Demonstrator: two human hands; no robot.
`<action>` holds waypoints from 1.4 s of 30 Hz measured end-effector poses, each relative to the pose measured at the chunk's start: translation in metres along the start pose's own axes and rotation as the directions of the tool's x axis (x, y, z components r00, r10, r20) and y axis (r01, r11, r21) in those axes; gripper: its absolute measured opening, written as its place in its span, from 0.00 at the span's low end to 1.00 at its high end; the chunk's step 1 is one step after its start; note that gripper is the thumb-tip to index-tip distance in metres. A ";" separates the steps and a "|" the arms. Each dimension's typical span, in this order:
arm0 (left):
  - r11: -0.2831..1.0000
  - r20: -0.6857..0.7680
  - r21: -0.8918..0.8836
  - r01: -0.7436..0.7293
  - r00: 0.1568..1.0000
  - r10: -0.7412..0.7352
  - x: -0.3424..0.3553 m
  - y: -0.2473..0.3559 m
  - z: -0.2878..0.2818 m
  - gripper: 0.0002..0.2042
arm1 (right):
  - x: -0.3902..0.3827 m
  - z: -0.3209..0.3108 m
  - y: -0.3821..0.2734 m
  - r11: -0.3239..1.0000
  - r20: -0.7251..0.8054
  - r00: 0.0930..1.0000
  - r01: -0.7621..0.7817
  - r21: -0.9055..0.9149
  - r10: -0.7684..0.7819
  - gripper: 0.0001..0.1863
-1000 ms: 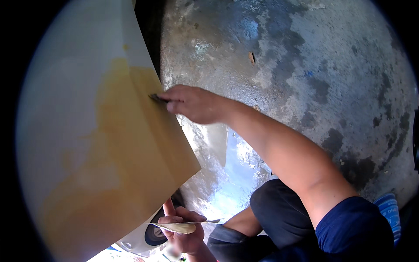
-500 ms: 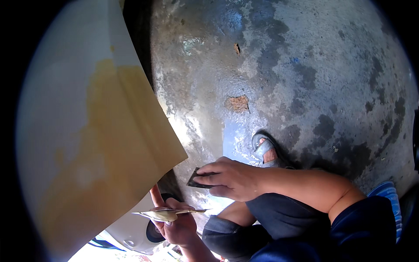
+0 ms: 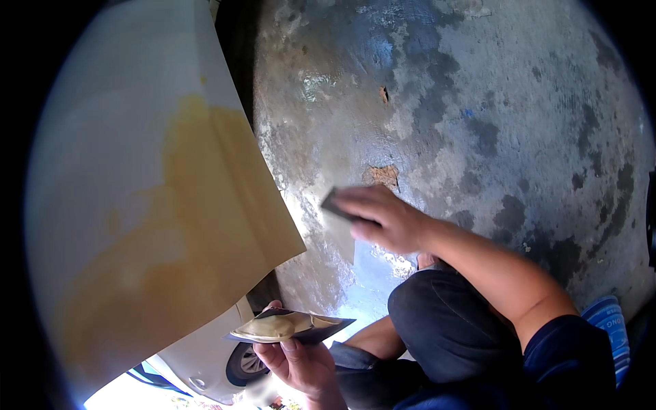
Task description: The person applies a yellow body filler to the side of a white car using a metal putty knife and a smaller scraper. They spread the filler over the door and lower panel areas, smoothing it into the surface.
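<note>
Lifted clear of the mixing board [image 3: 290, 326] gripped by the left hand [image 3: 301, 362], right hand [image 3: 383, 219] fingers pinch a spreader [image 3: 336, 205]; yellowish filler already covers much of the car panel [image 3: 150, 225], unsanded.

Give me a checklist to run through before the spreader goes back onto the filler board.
1. Spreader gripped in right hand: ok, pinched at one end.
2. Filler board held level in left hand: ok, roughly flat.
3. Putty left on the board: ok, a tan mound sits on it.
4. Spreader edge clean: cannot tell, blurred.
5. Yellow filler patch on the car panel evenly spread: cannot tell, tone looks uneven.
6. Path from spreader to board: ok, nothing lies between them.
</note>
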State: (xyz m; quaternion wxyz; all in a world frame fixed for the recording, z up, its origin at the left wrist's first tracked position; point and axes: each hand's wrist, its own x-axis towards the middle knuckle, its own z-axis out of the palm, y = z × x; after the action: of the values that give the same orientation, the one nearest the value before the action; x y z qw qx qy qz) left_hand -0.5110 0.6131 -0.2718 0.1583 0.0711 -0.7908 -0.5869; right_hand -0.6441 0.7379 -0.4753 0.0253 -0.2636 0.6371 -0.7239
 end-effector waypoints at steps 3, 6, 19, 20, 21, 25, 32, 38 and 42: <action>1.000 0.007 0.000 0.028 1.000 -0.028 0.011 -0.003 -0.009 0.17 | 0.080 0.003 0.037 0.987 -0.059 0.986 -0.158 0.026 0.159 0.26; 0.997 0.021 0.071 0.007 1.000 -0.008 0.023 -0.011 -0.009 0.17 | 0.157 -0.001 0.078 0.975 -0.110 0.970 -0.211 0.065 0.217 0.27; 0.996 0.221 0.050 -0.071 0.973 0.058 0.040 -0.022 -0.025 0.18 | 0.191 0.016 0.042 0.941 0.084 0.977 -0.213 0.263 0.198 0.26; 0.998 0.228 0.035 -0.054 0.973 0.045 0.042 -0.020 -0.022 0.19 | 0.174 0.022 0.041 0.937 0.095 0.978 -0.204 0.284 0.184 0.26; 0.999 0.234 0.021 -0.038 0.972 0.031 0.042 -0.019 -0.021 0.19 | 0.157 0.027 0.039 0.935 0.112 0.986 -0.151 0.321 0.120 0.25; 0.999 0.269 0.024 -0.047 0.962 0.039 0.046 -0.021 -0.030 0.20 | 0.095 0.043 0.017 0.979 0.099 0.995 -0.031 0.199 0.011 0.26; 0.996 0.133 -0.064 0.067 0.989 -0.058 0.039 -0.016 -0.026 0.21 | 0.008 0.057 -0.017 0.925 0.067 0.995 0.045 0.377 -0.076 0.23; 0.997 -0.036 -0.011 0.079 0.996 -0.080 0.022 -0.005 -0.007 0.21 | -0.035 0.026 -0.042 0.850 0.152 0.988 -0.067 0.522 -0.016 0.23; 0.997 -0.115 -0.030 0.074 0.990 -0.077 0.000 0.000 0.016 0.19 | -0.040 -0.009 -0.092 0.573 0.079 0.988 0.012 0.819 -0.133 0.20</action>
State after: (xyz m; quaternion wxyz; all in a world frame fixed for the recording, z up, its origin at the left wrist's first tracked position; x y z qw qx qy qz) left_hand -0.5162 0.6280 -0.2766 0.1826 0.1331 -0.7693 -0.5976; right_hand -0.5865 0.7780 -0.4039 0.1560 -0.2953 0.2181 -0.9170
